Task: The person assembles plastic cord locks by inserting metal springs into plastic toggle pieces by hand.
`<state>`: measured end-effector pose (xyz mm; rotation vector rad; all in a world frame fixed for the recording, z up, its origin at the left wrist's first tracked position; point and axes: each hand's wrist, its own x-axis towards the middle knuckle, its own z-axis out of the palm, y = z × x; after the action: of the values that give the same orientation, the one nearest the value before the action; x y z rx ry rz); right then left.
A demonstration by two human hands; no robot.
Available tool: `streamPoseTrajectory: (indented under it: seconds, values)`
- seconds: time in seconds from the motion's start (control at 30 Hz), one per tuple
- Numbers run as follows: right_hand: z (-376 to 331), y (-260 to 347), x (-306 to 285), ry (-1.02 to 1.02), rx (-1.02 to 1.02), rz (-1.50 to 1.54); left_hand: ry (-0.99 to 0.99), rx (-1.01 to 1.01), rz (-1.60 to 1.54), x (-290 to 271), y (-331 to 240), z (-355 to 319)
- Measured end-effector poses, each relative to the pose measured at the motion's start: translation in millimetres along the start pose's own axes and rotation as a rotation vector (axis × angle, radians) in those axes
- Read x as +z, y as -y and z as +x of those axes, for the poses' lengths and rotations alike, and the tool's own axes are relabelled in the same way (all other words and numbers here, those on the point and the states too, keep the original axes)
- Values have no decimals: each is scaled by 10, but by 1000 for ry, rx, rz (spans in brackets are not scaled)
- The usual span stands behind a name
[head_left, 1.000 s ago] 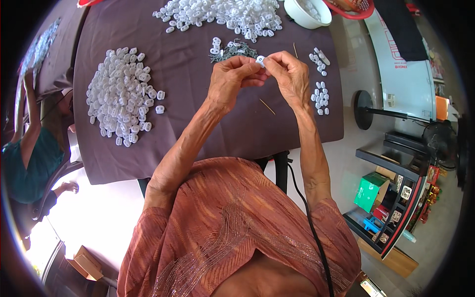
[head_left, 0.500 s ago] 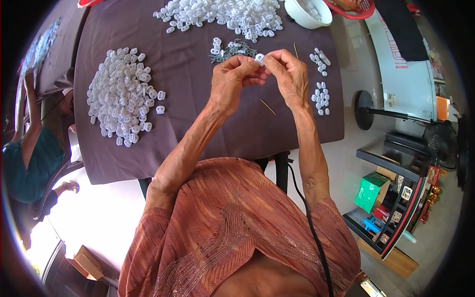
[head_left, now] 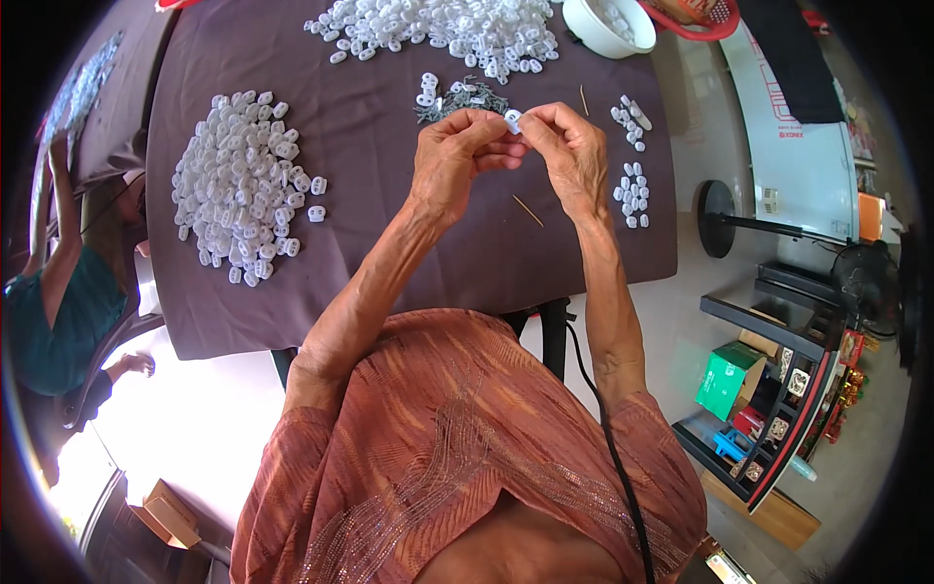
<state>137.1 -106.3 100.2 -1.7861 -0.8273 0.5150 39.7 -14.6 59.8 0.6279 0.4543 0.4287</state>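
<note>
Over on the person's left, a pile of pieces (head_left: pixel 238 185) sits on the worktop (head_left: pixel 370 127), while a heap of pieces (head_left: pixel 448 29) spreads along the far side, with a bowl (head_left: pixel 591 37) just right of it and a basket (head_left: pixel 702 34) further right. A mound of small parts (head_left: pixel 472 98) lies just beyond the left hand (head_left: pixel 446 164) and right hand (head_left: pixel 568 156), one piece (head_left: pixel 513 119) between them; by the right edge, a near cluster (head_left: pixel 632 195) sits before a far cluster (head_left: pixel 630 122).
</note>
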Motion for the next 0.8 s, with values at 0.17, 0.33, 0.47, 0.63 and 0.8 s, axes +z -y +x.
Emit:
streamPoseTrajectory:
  seconds: [0.17, 0.33, 0.47, 0.63, 0.8]
  values:
    - [-21, -19, 0, 37, 15, 0, -11, -35, 2, -29, 16, 37]
    - [-19, 15, 10, 64, 1, 9, 4, -103, -71, -56, -6, 34]
    - [1, -11, -12, 56, -12, -1, 7, -101, -80, -43, -21, 13]
    - [-9, -1, -11, 35, 25, 38, 48, -103, -123, -22, -51, -47]
    - [-4, -27, 0, 18, 41, 71, 57, -78, -52, 0, -54, -77]
